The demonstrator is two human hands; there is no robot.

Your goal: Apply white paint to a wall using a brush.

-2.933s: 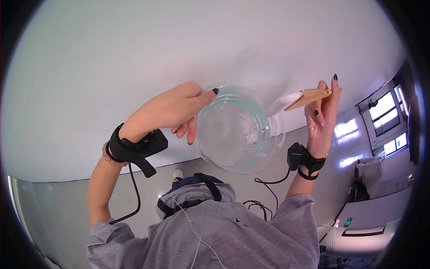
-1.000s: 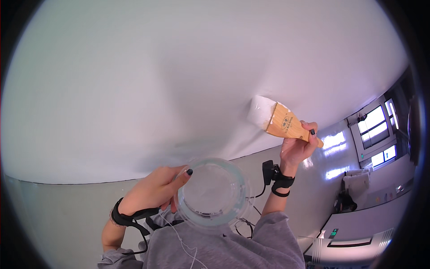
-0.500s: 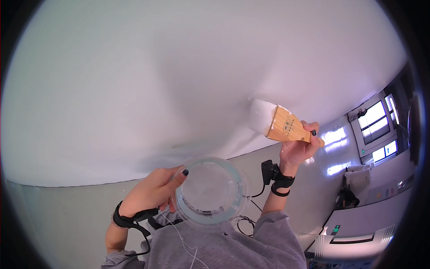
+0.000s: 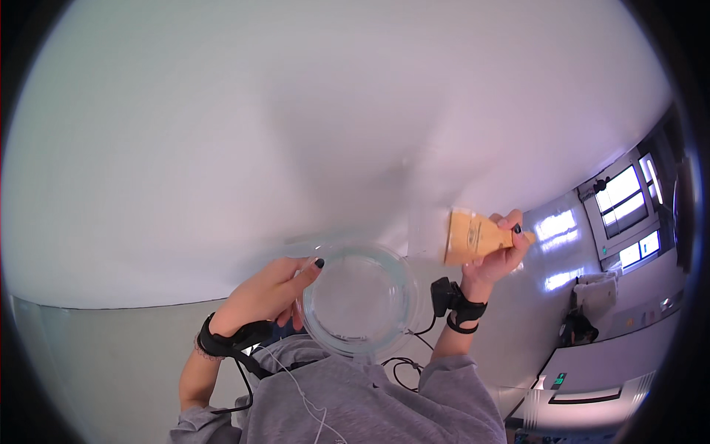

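Observation:
My left hand (image 4: 277,294) grips the rim of a clear round bowl (image 4: 319,325), thumb over the edge and fingers beneath. Through the bowl's see-through wall I cannot make out how much is inside. In my right hand (image 4: 499,250) is a wide flat paintbrush (image 4: 475,237) with a wooden handle. Its pale bristles point left, up against the white wall (image 4: 185,133), and blend into it; whether they touch the wall I cannot tell. The brush is just right of the bowl and a little higher in the picture.
The wall's lower edge meets a grey floor (image 4: 133,340). Black straps with cables sit on both wrists, and a white cord (image 4: 299,392) hangs over my grey top. Far right are windows (image 4: 621,196), a stacked pale bundle (image 4: 595,296) and a white cabinet-like unit (image 4: 584,399).
My right hand has brought the brush lower in the picture, its bristle end dropping toward the bowl's level. The bowl has shifted slightly right and up with my left hand.

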